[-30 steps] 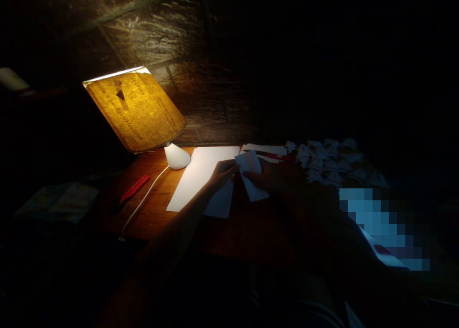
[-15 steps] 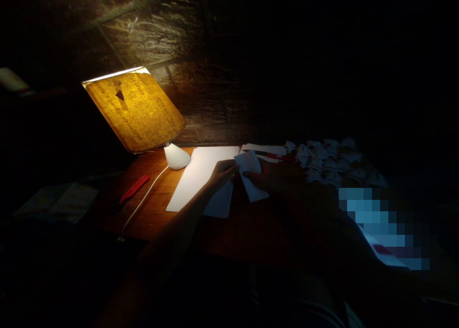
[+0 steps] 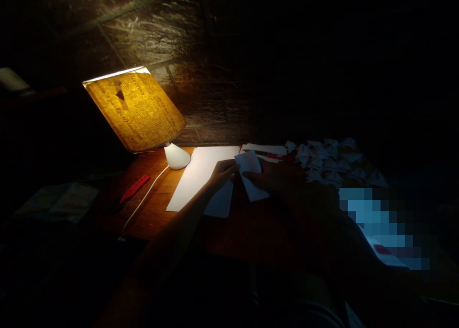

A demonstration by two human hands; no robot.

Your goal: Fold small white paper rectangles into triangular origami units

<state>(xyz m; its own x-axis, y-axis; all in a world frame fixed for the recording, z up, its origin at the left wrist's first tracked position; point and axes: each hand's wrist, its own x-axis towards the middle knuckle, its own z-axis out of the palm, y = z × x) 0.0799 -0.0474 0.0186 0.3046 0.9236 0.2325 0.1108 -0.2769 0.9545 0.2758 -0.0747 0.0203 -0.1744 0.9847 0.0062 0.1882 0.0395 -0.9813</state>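
Observation:
Between both hands, a folded piece of white paper (image 3: 253,180) is held tilted above the table. My left hand (image 3: 225,171) pinches its left edge, fingers closed. On the other side my right hand (image 3: 267,175) grips the paper, its thumb lying across the front; deep shadow hides most of its fingers. Under my left hand and forearm lies a stack of white sheets (image 3: 206,175). Just behind the held paper are more white paper pieces (image 3: 263,147), with a red and black tool (image 3: 274,156), perhaps a knife, lying on them.
A lit lamp with a printed shade (image 3: 139,110) stands at the left on a white base (image 3: 176,157); its white cord (image 3: 141,201) crosses the wooden table (image 3: 158,194). Near the cord lies a red strap-like object (image 3: 135,188). Many folded paper pieces (image 3: 322,160) are heaped at the right. Behind rises a stone wall (image 3: 150,27).

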